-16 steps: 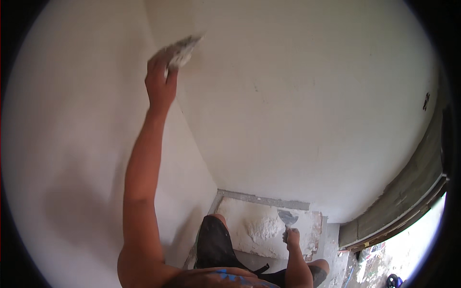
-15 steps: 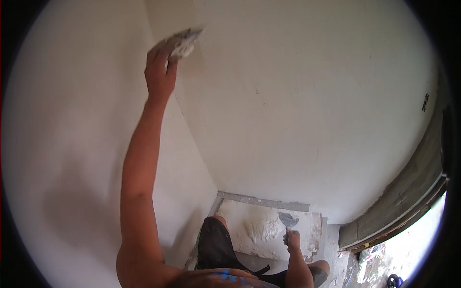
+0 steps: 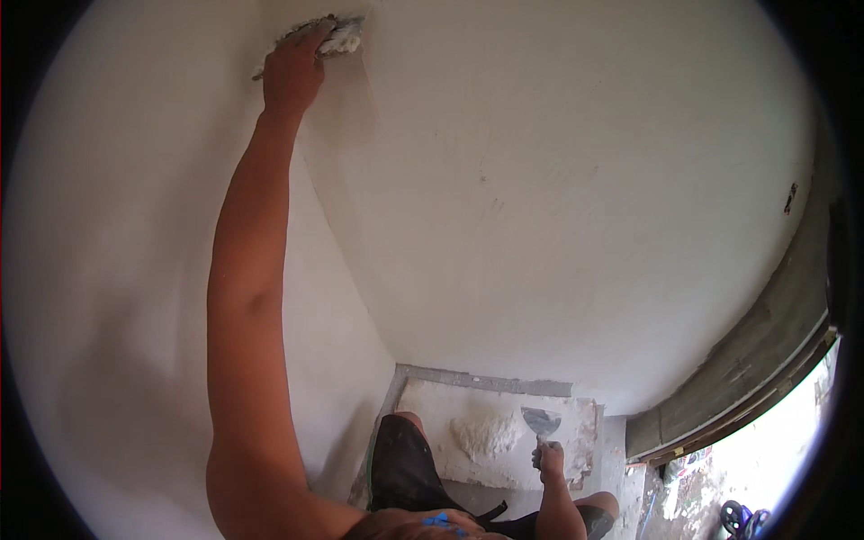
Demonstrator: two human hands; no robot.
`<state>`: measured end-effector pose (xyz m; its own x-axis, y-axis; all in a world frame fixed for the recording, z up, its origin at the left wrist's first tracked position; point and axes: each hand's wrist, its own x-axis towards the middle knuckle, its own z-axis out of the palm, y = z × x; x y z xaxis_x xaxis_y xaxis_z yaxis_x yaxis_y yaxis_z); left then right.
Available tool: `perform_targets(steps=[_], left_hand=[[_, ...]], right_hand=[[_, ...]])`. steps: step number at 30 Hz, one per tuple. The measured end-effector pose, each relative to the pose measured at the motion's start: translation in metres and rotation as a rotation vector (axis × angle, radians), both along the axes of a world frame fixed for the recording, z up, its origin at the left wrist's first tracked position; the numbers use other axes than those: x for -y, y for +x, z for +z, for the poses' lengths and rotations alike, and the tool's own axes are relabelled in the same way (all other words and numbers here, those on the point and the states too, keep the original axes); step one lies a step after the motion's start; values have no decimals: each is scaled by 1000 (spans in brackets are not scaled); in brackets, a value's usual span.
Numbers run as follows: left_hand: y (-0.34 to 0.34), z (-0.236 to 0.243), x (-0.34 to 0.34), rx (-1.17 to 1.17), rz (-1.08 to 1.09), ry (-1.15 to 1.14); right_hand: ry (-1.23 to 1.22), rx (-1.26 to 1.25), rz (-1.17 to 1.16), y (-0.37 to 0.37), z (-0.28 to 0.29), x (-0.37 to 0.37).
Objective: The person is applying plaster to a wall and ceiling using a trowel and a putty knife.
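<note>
High at the upper left, my left hand [image 3: 292, 76] grips a plastering trowel [image 3: 340, 38] loaded with white plaster. The trowel is at the wall [image 3: 504, 225], close to the inside corner, and my fingers hide its handle. Low down, my right hand [image 3: 549, 459] is closed round the handle of a putty knife [image 3: 542, 420], its wide grey blade pointing away from me. The putty knife is over a white plaster-covered board [image 3: 441, 402]. A lumpy heap of white plaster [image 3: 484, 438] lies on that board, left of the blade.
A second pale wall [image 3: 135, 225] rises on my left and meets the far wall in a corner. At right is a grey concrete edge [image 3: 684, 418] beside a bright opening. A small dark hole [image 3: 791, 198] shows in the wall. My knees are beside the board.
My left hand has moved up and slightly left with the trowel, which now sits closer to the corner. My right hand and the putty knife have hardly moved.
</note>
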<state>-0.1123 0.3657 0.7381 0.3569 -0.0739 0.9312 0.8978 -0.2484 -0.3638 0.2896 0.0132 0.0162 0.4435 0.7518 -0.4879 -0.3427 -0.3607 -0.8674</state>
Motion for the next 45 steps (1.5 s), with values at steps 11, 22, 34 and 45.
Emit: perform_targets(steps=[11, 22, 34, 45], left_hand=[[16, -264, 16, 12, 16, -404], [-35, -62, 58, 615, -53, -362], [-39, 17, -5, 644, 190, -314], [38, -20, -10, 484, 172, -418]], right_hand=[[-87, -18, 248, -7, -21, -20], [-75, 21, 202, -5, -31, -21], [-115, 50, 200, -2, -15, -13], [-166, 36, 258, 2, -20, -17]])
